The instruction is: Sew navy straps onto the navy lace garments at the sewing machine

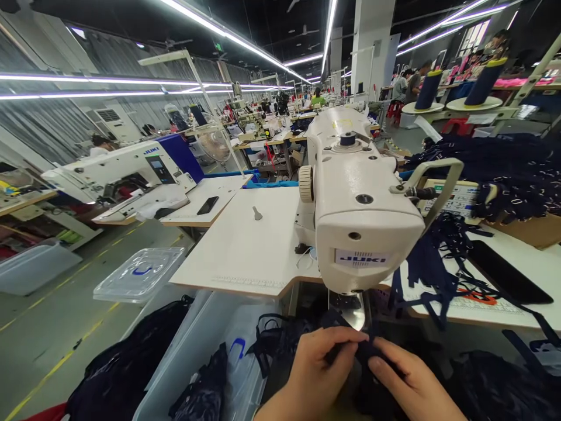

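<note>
Low in front of the white JUKI sewing machine (363, 222), both hands pinch a piece of dark navy fabric (366, 358). My left hand (326, 359) is closed, thumb and forefinger pressed together on its left side. On the other side my right hand (405, 371) grips it between thumb and fingers. A shiny metal part (356, 313) of the machine sits just above the fingertips. The fabric's lower end blends into dark cloth beneath, so its full shape is hidden.
Navy straps (432, 257) hang over the right tabletop beside a black phone (508, 272). A clear plastic bin (175, 356) with dark pieces stands below left. On the white table (236, 251) lies a small grey tool (256, 214). Thread cones (428, 90) stand at upper right.
</note>
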{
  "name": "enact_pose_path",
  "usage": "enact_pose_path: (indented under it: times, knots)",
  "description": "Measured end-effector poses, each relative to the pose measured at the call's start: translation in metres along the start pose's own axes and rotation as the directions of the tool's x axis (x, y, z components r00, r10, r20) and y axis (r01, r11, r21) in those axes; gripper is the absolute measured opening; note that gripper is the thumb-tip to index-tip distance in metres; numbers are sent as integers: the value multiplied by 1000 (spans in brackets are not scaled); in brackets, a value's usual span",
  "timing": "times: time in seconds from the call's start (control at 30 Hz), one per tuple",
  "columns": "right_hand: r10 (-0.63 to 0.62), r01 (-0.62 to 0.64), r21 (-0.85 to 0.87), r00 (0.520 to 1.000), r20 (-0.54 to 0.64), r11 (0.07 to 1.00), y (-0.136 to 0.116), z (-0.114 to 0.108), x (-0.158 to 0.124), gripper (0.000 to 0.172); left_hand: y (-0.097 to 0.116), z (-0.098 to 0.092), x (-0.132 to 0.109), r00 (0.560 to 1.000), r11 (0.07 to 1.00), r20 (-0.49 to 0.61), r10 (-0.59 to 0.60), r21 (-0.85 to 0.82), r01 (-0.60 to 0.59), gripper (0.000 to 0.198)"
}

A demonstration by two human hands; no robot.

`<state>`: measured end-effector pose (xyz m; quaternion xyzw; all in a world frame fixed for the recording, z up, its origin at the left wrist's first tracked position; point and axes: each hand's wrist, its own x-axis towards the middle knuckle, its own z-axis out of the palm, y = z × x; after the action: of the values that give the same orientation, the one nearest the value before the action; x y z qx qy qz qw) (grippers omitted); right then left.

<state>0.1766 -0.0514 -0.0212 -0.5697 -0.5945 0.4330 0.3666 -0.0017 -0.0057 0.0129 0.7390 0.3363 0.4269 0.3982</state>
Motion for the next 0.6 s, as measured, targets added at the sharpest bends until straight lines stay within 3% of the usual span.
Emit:
enact_pose_path:
  times: [0.1,0.17,0.3,0.4,0.43,0.5,0.6]
  knots:
    - [32,-37,168,999,32,985,-5,0,2,40,0,-1,0,994,994,31,103,38,-104,33]
    - [56,-48,234,998,-28,971,-9,-1,5,37,-2,-1,0,990,986,27,141,91,-143,38]
    - [106,-91,73,969,-225,993,-11,-4,18,33,-12,-1,-1,989,955,-96,115,285,-83,36]
    - [52,-64,-44,974,-222,997,-10,-7,34,34,-17,-4,0,946,846,-220,239,525,-91,26]
    - [33,-46,-59,979,-201,997,-10,-9,39,34,-18,-5,1,924,784,-199,325,603,-146,23]
    - [9,-21,-70,987,-161,997,-10,-11,49,31,-19,-8,3,892,640,-15,451,703,-312,20]
    - [8,-15,-57,991,-130,998,-8,-17,57,27,-21,-9,7,868,509,290,403,717,-476,21]
